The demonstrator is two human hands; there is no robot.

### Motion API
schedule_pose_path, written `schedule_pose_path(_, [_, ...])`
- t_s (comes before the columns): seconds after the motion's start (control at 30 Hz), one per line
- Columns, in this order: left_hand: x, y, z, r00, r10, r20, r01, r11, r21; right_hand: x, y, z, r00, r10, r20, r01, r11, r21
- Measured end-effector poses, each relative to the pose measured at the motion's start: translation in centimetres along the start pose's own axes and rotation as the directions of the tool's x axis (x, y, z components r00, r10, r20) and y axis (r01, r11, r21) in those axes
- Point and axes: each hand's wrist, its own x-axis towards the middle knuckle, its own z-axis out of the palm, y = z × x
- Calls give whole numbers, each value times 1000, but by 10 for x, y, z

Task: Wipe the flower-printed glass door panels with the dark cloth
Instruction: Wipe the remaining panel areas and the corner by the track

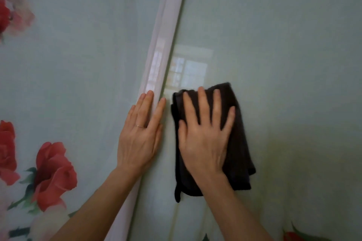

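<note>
Two pale green glass door panels fill the view, split by a glossy white frame strip. The left panel carries red flower prints. On the right panel lies a folded dark cloth, and my right hand presses it flat against the glass with spread straight fingers. My left hand rests flat on the frame strip and the left panel's edge, fingers straight, a thin ring on one finger. It holds nothing.
A window's reflection shines on the right panel just above the cloth. Another red flower print shows at the bottom right corner. More pink and red blooms sit at the upper left.
</note>
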Motion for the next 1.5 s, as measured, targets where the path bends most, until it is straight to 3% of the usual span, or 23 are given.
schedule_pose_path(0.13, [2,5,0,997,73,17,-75,994,83,-12,36,-11,995,102,-24,-104,988,-115])
schedule_pose_path(0.23, [0,9,3,988,147,57,-153,981,117,-7,14,-7,986,165,-21,-166,979,-116])
schedule_pose_path(0.37, [-1,8,6,990,125,71,-131,987,89,-1,-21,4,997,75,28,-73,996,-52])
schedule_pose_path(0.5, [0,6,4,988,140,60,-145,986,84,-4,-2,-1,1000,23,8,-22,1000,-19])
schedule_pose_path(0.67, [0,8,2,991,119,68,-125,988,87,-19,45,-15,960,264,-93,-264,964,4])
schedule_pose_path(0.8, [-1,8,1,992,104,69,-109,991,79,-16,28,-12,932,327,-159,-320,945,65])
schedule_pose_path(0.93, [-1,6,1,990,119,74,-124,990,69,-4,-16,3,968,184,-173,-173,982,78])
schedule_pose_path(1.07, [-2,3,3,987,139,74,-144,988,61,-11,-9,1,996,46,-79,-38,995,89])
schedule_pose_path(1.3, [0,9,2,991,123,45,-126,989,78,-37,73,-24,979,195,-62,-196,980,-18])
schedule_pose_path(1.4, [-2,13,3,995,92,47,-96,991,88,-33,56,-22,966,254,-47,-256,966,-44])
schedule_pose_path(1.5, [-1,14,3,995,83,60,-88,992,89,-27,15,-11,990,142,5,-142,990,-11])
